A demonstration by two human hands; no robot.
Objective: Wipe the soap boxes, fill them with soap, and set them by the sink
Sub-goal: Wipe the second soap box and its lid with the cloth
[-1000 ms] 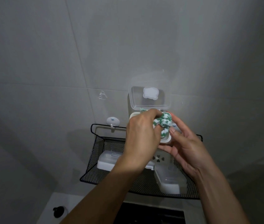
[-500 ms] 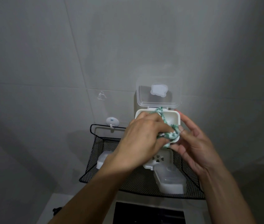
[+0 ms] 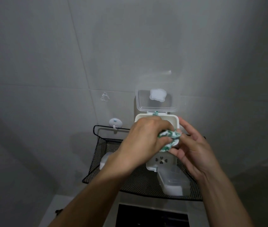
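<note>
A white soap box [image 3: 171,121] with its clear lid [image 3: 157,100] swung up is held in the air above a black mesh basket [image 3: 97,154]. My right hand [image 3: 194,151] grips the box from the right and below. My left hand [image 3: 144,140] holds a green-and-white cloth [image 3: 218,135] bunched at the box's near right rim and covers most of the opening. A white insert with heart-shaped holes [image 3: 161,161] shows just under the held box. In the basket lie a closed soap box [image 3: 172,181] at the right and another [image 3: 104,161] at the left, half hidden by my left forearm.
The basket hangs on a grey tiled wall from a white hook [image 3: 115,123]; a clear hook [image 3: 105,97] is stuck higher up. Below the basket is a dark rectangular panel [image 3: 151,217] and a pale ledge with a small dark fitting [image 3: 58,212].
The held box has shifted right and a little up. My left hand has moved the cloth from the middle of the opening to the near right rim.
</note>
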